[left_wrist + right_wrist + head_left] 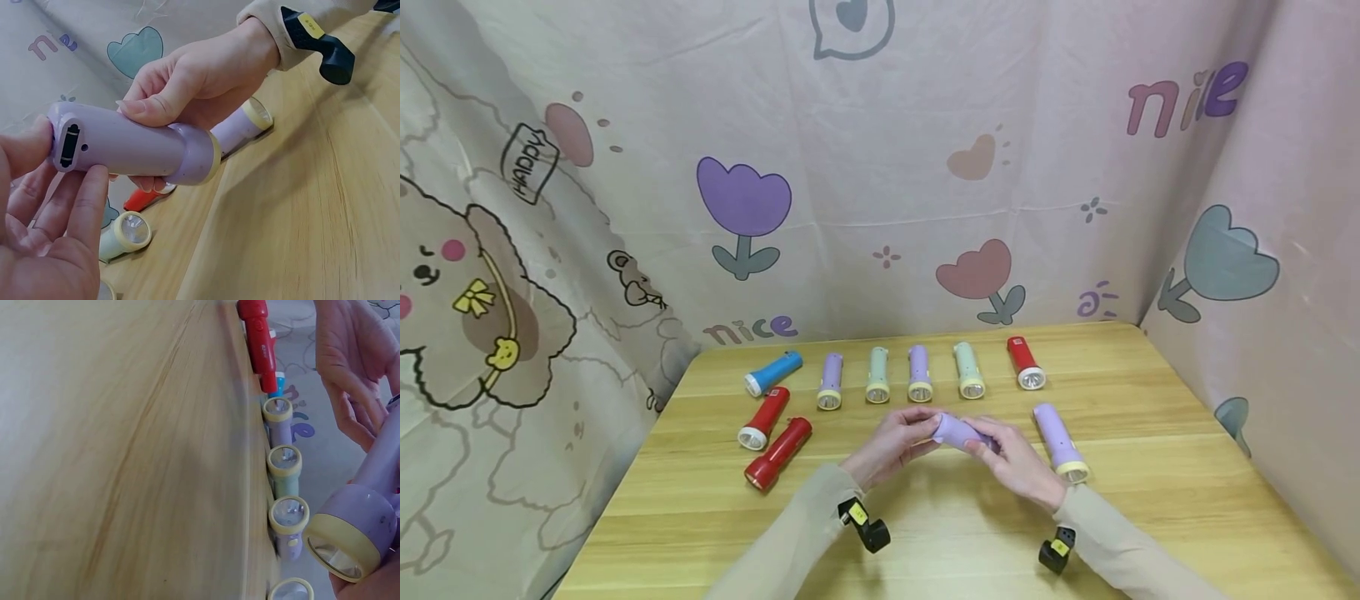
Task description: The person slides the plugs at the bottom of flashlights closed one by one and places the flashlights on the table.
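A lavender flashlight with a pale yellow head ring is held above the wooden table between both hands. My right hand grips its barrel near the head, thumb on top and fingers underneath. At the tail end, my left hand pinches it with the thumb at the end and a fingertip against the side. In the left wrist view the flashlight shows a dark slot with metal contacts and a small round hole near its tail. Its lens faces down to the left in the right wrist view and looks unlit.
Along the table's back lie a blue flashlight, several lavender and mint flashlights and a red one. Two red flashlights lie left of my hands. Another lavender flashlight lies right, beside my right hand. A printed curtain hangs behind.
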`<state>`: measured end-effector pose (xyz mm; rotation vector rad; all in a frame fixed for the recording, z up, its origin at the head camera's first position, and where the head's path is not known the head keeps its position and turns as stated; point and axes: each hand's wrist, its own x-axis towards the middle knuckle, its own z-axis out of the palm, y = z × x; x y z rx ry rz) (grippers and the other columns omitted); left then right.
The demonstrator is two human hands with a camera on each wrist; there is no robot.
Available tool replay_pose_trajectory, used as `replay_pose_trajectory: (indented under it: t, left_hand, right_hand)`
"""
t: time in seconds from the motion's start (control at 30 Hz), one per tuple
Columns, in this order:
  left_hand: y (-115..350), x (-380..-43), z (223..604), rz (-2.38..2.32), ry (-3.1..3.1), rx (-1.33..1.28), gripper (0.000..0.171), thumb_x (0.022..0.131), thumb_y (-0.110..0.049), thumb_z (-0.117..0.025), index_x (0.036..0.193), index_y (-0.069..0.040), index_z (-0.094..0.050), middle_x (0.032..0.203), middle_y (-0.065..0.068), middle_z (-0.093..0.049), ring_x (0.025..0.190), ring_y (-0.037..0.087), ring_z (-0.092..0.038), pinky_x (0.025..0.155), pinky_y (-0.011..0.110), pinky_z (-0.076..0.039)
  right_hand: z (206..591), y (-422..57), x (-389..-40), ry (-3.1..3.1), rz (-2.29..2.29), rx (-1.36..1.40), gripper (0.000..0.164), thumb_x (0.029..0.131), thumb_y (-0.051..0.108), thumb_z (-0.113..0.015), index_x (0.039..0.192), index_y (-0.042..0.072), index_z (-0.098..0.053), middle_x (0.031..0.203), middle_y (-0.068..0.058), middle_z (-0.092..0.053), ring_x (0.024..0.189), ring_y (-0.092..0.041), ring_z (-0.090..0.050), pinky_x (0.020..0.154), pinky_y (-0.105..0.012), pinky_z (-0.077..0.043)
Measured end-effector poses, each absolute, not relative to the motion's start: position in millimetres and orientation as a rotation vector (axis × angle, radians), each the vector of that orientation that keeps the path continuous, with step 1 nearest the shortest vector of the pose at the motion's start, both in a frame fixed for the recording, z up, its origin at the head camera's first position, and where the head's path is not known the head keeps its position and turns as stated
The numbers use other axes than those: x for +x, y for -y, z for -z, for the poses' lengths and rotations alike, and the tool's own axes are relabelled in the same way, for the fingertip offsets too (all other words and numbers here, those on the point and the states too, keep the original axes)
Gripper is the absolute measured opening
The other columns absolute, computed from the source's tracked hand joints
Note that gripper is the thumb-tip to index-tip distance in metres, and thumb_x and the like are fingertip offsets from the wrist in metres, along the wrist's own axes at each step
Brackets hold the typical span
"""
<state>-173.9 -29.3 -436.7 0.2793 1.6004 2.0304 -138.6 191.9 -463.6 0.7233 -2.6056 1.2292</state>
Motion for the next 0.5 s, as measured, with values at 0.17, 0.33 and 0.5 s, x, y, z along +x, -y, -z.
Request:
replay_pose_trajectory:
  t: [0.17, 0.33, 0.5]
  left_hand:
    - [28.6, -174.6, 438.3, -2.020, -1.630, 0.286, 0.040, 0.102, -0.010, -0.058, 0.135, 0.012, -0.053, 0.114, 0.004, -0.066, 0.101, 0.008, -0.065, 0.096, 0.021, -0.058]
    - [27.6, -175.3, 440.2, -2.004, -1.684, 0.291, 0.039, 0.102, -0.013, -0.058, 0.134, 0.010, -0.055, 0.121, 0.011, -0.066, 0.104, 0.010, -0.065, 0.099, 0.024, -0.057]
    - [26.3, -175.8, 440.9, -1.968, -1.763, 0.314, 0.038, 0.102, -0.014, -0.058, 0.133, 0.008, -0.058, 0.128, 0.017, -0.066, 0.106, 0.011, -0.066, 0.101, 0.027, -0.057]
  right_hand:
    - [464.8, -192.8, -139.1, 2.608, -1.200, 0.749, 0.038, 0.100, 0.016, -0.061, 0.134, 0.000, -0.061, 0.128, -0.017, -0.069, 0.107, -0.027, -0.069, 0.092, -0.035, -0.058]
    - [466.2, -194.3, -139.2, 2.603, -1.207, 0.761, 0.038, 0.100, 0.020, -0.062, 0.134, 0.004, -0.062, 0.125, -0.013, -0.071, 0.105, -0.022, -0.068, 0.091, -0.033, -0.058]
    - [466.0, -196.0, -138.7, 2.612, -1.176, 0.779, 0.041, 0.099, 0.025, -0.063, 0.135, 0.006, -0.061, 0.125, -0.010, -0.071, 0.106, -0.019, -0.068, 0.093, -0.036, -0.058]
